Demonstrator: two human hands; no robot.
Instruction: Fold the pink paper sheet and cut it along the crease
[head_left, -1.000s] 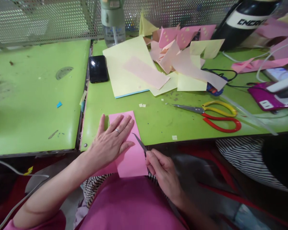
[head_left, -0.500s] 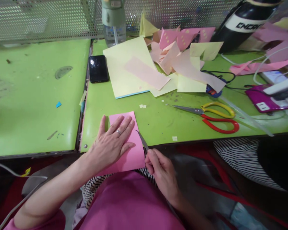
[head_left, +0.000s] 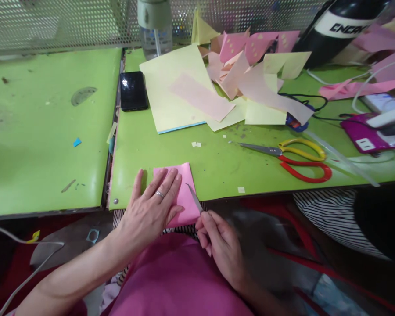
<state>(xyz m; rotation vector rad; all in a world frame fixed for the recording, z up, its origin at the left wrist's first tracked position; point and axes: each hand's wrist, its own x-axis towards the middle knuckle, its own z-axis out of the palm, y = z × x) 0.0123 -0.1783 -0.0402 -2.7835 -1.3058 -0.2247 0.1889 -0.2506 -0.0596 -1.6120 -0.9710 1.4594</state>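
A pink sheet of paper [head_left: 187, 195] lies at the near edge of the green table [head_left: 217, 169], hanging slightly over it. My left hand [head_left: 151, 206] lies flat on the sheet with fingers spread, a ring on one finger. My right hand [head_left: 217, 241], just below the table edge, pinches a thin metal blade [head_left: 194, 198] whose tip rests on the pink sheet's right part.
Yellow-and-red scissors [head_left: 289, 158] lie to the right. A black phone [head_left: 133, 91], yellow sheets [head_left: 174, 87] and a heap of pink and yellow paper scraps [head_left: 250, 66] sit further back, with a bottle [head_left: 154, 26] and cables. A second green table [head_left: 46, 131] adjoins on the left. Another person's striped sleeve [head_left: 332, 219] is at right.
The pink sheet looks shorter and sits further onto the table; less hangs over the edge. My left hand stays flat on it, and the blade stays on the sheet's right side.
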